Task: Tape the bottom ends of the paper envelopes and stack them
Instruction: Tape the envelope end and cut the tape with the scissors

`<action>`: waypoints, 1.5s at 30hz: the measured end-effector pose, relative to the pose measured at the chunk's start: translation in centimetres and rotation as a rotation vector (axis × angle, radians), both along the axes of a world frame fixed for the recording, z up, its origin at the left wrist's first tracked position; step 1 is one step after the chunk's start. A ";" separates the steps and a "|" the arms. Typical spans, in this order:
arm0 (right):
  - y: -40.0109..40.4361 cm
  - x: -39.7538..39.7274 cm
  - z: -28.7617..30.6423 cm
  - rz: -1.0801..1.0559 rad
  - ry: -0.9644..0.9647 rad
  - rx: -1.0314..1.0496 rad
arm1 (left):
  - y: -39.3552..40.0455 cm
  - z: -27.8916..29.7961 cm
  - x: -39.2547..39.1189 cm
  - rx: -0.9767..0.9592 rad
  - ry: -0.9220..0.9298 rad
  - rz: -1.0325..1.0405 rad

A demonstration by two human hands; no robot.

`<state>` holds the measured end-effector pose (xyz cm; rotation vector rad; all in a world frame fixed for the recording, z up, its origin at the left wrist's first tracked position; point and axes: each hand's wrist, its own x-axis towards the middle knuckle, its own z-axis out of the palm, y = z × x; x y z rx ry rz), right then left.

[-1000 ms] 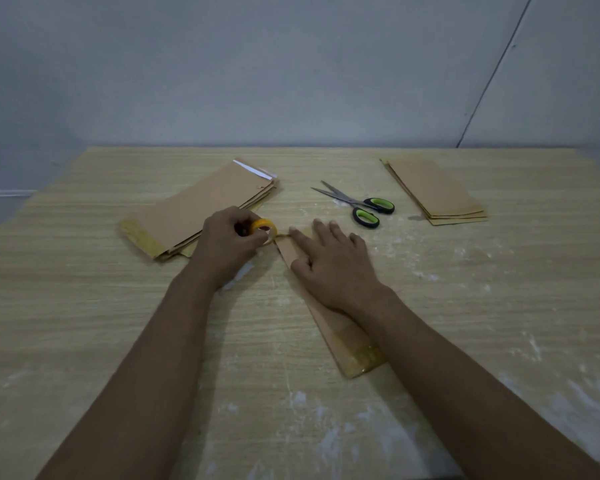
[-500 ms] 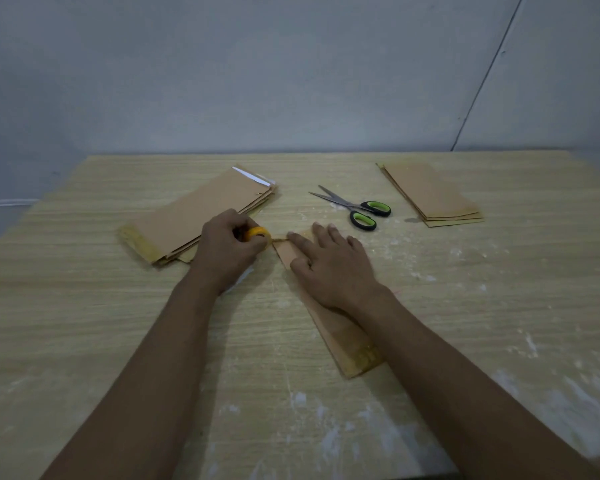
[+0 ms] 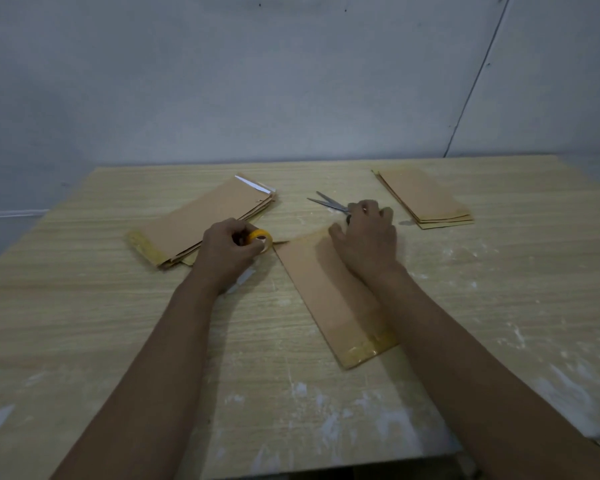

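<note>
A plain workroom: a scuffed, white-smeared light wood-grain table set against a bare grey painted wall.

Two bare forearms, no sleeves, left hand, right hand

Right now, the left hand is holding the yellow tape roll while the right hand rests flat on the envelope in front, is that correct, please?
Not quite. The left hand does hold the yellow tape roll, but the right hand is over the scissors, taking hold of their handles beyond the envelope. The head view shows it.
</note>
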<state>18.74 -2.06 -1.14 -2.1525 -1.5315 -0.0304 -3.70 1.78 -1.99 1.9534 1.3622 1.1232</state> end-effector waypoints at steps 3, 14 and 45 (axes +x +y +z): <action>0.6 1.1 -0.3 -0.100 0.009 -0.140 | -0.1 0.0 -0.1 -0.004 -0.001 0.000; 0.4 2.0 2.2 -0.169 0.173 -0.220 | -0.5 -0.1 0.0 0.018 -0.033 -0.020; -11.0 -6.1 2.6 0.133 -0.188 -0.051 | -0.5 -0.4 0.1 0.049 -0.043 0.022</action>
